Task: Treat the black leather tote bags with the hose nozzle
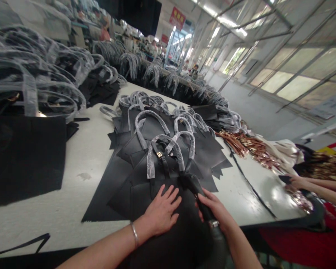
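Observation:
My left hand (162,211), with a silver bangle at the wrist, lies flat with fingers spread on a black leather-like bag panel (145,173). My right hand (211,209) is wrapped round the handle of a black tool (194,186) with a hose-like part trailing below. The tool's head touches or hovers just over the bag near the base of a plastic-wrapped handle (180,155); the exact contact is unclear. Between the wrapped handles sits a black strap with a gold buckle (159,154). More black bags with wrapped handles are layered beyond.
Black bags with wrapped handles (28,86) are heaped at left on the pale table (81,164). Brown straps with metal parts (249,149) lie at right. Another person's hand (299,182) holds a dark piece at the right edge. A thin black strip (249,179) crosses the table.

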`<state>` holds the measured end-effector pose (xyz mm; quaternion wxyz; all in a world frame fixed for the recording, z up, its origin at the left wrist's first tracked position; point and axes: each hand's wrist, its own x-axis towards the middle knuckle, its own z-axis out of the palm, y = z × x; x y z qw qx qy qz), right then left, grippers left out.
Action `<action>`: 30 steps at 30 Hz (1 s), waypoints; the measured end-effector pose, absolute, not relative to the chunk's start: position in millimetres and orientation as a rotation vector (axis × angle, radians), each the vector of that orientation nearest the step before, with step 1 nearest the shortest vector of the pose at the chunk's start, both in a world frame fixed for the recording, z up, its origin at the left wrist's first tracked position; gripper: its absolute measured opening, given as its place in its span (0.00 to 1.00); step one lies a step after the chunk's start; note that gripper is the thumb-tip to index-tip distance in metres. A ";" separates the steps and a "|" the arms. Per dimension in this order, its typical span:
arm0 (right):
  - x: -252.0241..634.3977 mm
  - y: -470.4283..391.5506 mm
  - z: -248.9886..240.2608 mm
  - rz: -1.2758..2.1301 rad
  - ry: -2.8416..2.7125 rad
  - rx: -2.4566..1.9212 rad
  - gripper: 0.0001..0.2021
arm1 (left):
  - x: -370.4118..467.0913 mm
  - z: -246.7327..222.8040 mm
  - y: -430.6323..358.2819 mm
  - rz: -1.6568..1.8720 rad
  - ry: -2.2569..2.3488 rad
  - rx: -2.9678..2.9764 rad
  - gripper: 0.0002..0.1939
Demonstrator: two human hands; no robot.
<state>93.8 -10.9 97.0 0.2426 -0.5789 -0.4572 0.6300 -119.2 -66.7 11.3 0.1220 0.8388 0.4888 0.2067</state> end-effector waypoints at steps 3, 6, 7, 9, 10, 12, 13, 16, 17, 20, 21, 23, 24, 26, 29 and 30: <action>90.7 1.5 102.0 1.523 -1.235 -1.517 0.24 | -119.4 9.7 -67.2 0.604 1.420 2.447 0.29; 111.7 2.4 109.4 1.499 -1.224 -1.487 0.17 | -119.8 8.9 -66.9 0.606 1.416 2.438 0.29; 120.9 0.6 110.6 1.540 -1.217 -1.509 0.16 | -120.0 8.8 -66.6 0.607 1.411 2.436 0.29; 135.9 -3.3 109.8 1.626 -1.186 -1.577 0.15 | -120.3 8.7 -66.0 0.611 1.405 2.425 0.29; 140.3 -4.3 108.0 1.657 -1.167 -1.611 0.15 | -120.4 8.7 -65.6 0.613 1.402 2.418 0.29; 142.0 -2.2 102.8 1.690 -1.143 -1.649 0.15 | -120.5 9.1 -65.1 0.614 1.393 2.407 0.29; 139.9 1.0 100.3 1.696 -1.143 -1.651 0.14 | -120.6 9.4 -65.0 0.613 1.387 2.403 0.29; 130.2 15.3 97.0 1.693 -1.168 -1.632 0.14 | -121.0 10.8 -65.0 0.608 1.374 2.394 0.29; 128.0 19.6 97.9 1.695 -1.179 -1.626 0.14 | -121.3 11.3 -65.1 0.606 1.372 2.392 0.29; 128.7 25.5 105.0 1.729 -1.205 -1.632 0.13 | -122.5 12.2 -65.7 0.613 1.373 2.385 0.29; 130.7 25.2 107.9 1.742 -1.211 -1.644 0.13 | -122.9 12.5 -65.9 0.617 1.370 2.384 0.29; 134.0 23.9 112.7 1.764 -1.214 -1.676 0.13 | -123.4 13.1 -66.1 0.624 1.367 2.382 0.29; 133.9 23.7 113.9 1.768 -1.216 -1.688 0.13 | -123.6 13.4 -66.1 0.627 1.369 2.380 0.29; 129.2 25.8 113.3 1.743 -1.231 -1.690 0.14 | -123.5 13.9 -65.9 0.625 1.375 2.379 0.28; 115.3 32.9 108.0 1.623 -1.254 -1.628 0.15 | -122.6 13.2 -65.5 0.608 1.379 2.392 0.29; 111.6 34.6 106.7 1.572 -1.254 -1.599 0.16 | -122.2 12.5 -65.4 0.605 1.381 2.397 0.29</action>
